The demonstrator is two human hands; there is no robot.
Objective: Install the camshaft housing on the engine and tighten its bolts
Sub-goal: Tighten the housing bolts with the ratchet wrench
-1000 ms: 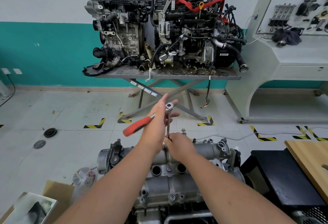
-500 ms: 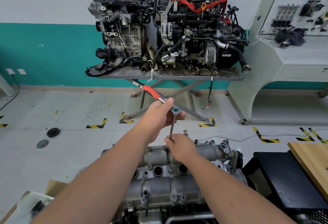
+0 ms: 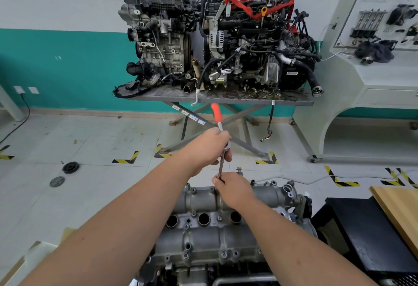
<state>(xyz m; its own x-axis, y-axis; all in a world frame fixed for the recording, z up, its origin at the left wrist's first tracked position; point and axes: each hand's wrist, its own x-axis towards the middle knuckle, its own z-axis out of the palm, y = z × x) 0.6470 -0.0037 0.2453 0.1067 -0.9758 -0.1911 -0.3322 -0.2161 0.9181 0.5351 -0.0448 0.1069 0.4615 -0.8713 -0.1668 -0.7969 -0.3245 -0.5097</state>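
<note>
The camshaft housing is already seated on top of the engine, along whose far edge a ratchet with a red handle and a long extension is stood upright on a bolt hidden under the right hand. The ratchet's head is gripped by the curled fingers of the left hand, while the lower end of the extension is pinched and steadied by the right hand's fingers. Tightening is judged to be under way, since one bolt still stands proud at the far edge, and the torque of the others cannot be told.
</note>
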